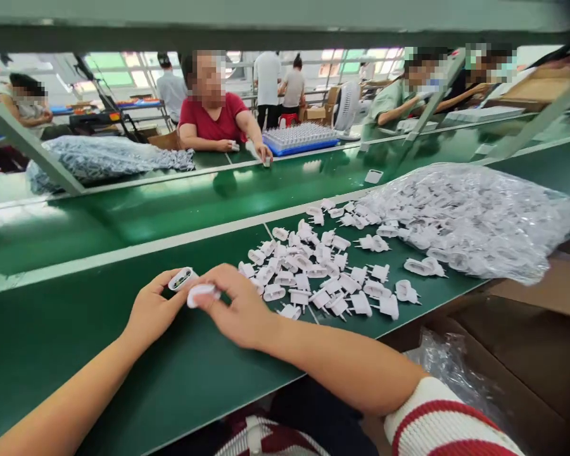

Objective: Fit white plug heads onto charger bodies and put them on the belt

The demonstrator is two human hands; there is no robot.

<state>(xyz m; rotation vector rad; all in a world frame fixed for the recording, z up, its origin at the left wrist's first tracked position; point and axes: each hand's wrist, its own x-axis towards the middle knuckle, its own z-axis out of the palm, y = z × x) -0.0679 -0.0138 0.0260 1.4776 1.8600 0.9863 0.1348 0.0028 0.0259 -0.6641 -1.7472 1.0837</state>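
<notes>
My left hand (152, 308) is closed on a white plastic housing (182, 278), its open oval end facing up with small dark and metal parts inside. Right beside it, my right hand (237, 307) pinches a white two-pin plug piece (203, 294) between thumb and fingers; its pins are hard to make out behind the fingers. The two pieces are close together, and I cannot tell whether they touch. A loose pile of white plug pieces (316, 270) with thin pins lies on the green bench to the right of my hands.
A clear plastic bag full of plug pieces (465, 218) rests at the right. Beyond a pale rail runs a green conveyor belt (185, 212) with a white piece (373, 177) on it. Across it, a co-worker in red (213, 120) handles small white parts near a blue tray (299, 147). A beam crosses overhead.
</notes>
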